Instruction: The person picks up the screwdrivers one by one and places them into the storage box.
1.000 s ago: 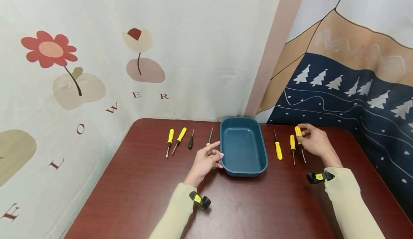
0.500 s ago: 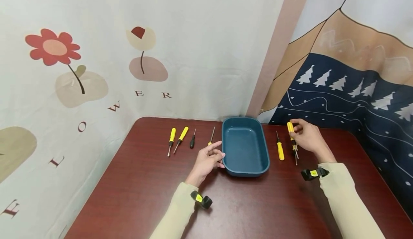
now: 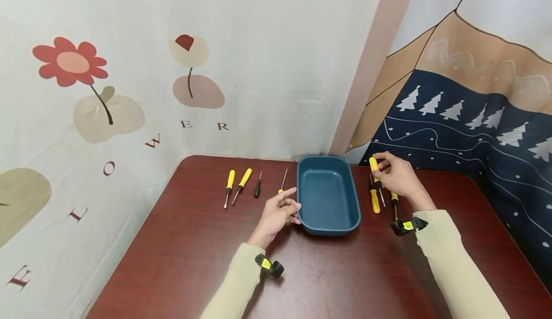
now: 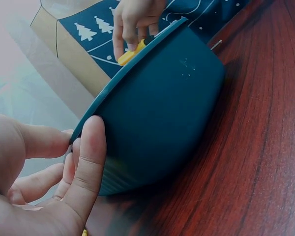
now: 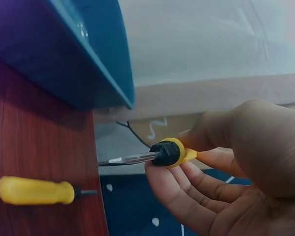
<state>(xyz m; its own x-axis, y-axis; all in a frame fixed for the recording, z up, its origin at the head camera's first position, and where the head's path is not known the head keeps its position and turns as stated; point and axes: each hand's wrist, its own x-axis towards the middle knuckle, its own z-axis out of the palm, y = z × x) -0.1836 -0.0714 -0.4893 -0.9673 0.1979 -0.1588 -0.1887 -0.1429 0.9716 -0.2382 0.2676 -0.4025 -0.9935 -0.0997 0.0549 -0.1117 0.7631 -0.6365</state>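
Note:
In the head view a blue rectangular plastic tub [image 3: 328, 199] stands at the table's back middle. My left hand [image 3: 273, 216] holds its left rim, with fingertips and thumb at the edge; the left wrist view shows the thumb against the outer wall [image 4: 152, 113]. To the tub's right, my right hand [image 3: 398, 177] pinches a yellow-handled screwdriver [image 3: 374, 165] with a black collar, its shaft pointing down. Below it lies another yellow screwdriver [image 3: 375, 203], partly overlapped by the held one. A third yellow screwdriver [image 3: 394, 196] is half hidden by the right hand and wrist.
Left of the tub lie two yellow screwdrivers [image 3: 230, 181], a small black screwdriver [image 3: 257, 188] and one more screwdriver [image 3: 282, 181], partly covered by the left hand. A printed curtain [image 3: 267, 70] hangs behind the dark red table [image 3: 181, 252].
My right hand has moved left with the yellow screwdriver, past one lying screwdriver and over the one nearer the tub. The left hand stays at the tub's rim.

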